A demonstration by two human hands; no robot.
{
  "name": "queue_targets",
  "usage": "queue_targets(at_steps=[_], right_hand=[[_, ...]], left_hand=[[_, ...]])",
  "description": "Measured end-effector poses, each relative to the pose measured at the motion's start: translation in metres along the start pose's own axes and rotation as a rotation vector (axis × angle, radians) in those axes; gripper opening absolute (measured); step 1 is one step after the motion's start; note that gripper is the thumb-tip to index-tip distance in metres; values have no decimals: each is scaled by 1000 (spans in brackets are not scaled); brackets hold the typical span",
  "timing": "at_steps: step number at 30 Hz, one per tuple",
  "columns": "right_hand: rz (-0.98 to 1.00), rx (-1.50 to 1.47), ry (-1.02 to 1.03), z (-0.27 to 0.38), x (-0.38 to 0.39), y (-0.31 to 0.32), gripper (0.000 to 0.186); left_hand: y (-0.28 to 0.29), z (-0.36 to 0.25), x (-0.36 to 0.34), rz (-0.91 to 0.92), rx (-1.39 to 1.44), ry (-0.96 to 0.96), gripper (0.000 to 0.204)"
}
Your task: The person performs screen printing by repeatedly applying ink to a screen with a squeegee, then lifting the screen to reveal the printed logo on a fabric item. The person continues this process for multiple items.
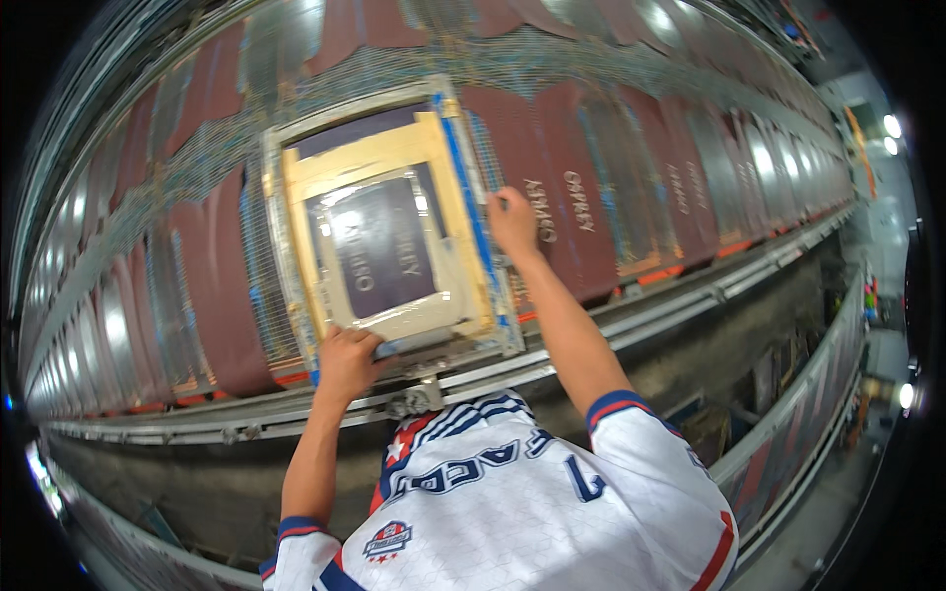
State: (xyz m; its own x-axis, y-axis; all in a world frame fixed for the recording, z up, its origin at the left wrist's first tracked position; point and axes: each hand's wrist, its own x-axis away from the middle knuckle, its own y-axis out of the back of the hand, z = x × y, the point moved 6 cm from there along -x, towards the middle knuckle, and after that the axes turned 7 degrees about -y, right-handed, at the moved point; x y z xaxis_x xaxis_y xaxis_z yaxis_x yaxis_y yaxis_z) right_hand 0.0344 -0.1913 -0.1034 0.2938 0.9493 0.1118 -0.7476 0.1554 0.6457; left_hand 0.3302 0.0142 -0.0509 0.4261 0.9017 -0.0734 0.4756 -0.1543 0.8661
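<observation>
A screen printing frame (273,197) lies on the long table, a little left of the middle. Yellowish tape borders its mesh, and a dark window (379,246) with pale lettering shows in the centre under a glossy, clear-looking layer. My left hand (350,362) is closed at the frame's near left corner, beside a greyish bar (419,342) along the near edge. With curled fingers, my right hand (514,225) grips the frame's right side, higher up. Just right of it lies a maroon cut fabric piece (572,197) with pale printed lettering.
Rows of maroon fabric pieces (222,286) lie along the table on both sides, with netted strips (212,128) between them. A metal rail (680,307) runs along the near edge, with a bracket (419,396) close to my body. Another long table (808,424) stands at the lower right.
</observation>
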Motion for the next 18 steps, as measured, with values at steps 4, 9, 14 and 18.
queue_targets(at_steps=[4,9,14,18], right_hand=[[-22,126,77,0,4,10,27],[271,196,264,72,-23,-5,37],[619,167,545,178,-36,-63,44],[747,656,649,188,-47,-112,37]], left_hand=[[14,32,-51,52,-24,-17,31],[38,115,-146,-12,-38,-46,33],[63,154,-205,47,44,12,34],[66,158,-222,57,-23,53,37]])
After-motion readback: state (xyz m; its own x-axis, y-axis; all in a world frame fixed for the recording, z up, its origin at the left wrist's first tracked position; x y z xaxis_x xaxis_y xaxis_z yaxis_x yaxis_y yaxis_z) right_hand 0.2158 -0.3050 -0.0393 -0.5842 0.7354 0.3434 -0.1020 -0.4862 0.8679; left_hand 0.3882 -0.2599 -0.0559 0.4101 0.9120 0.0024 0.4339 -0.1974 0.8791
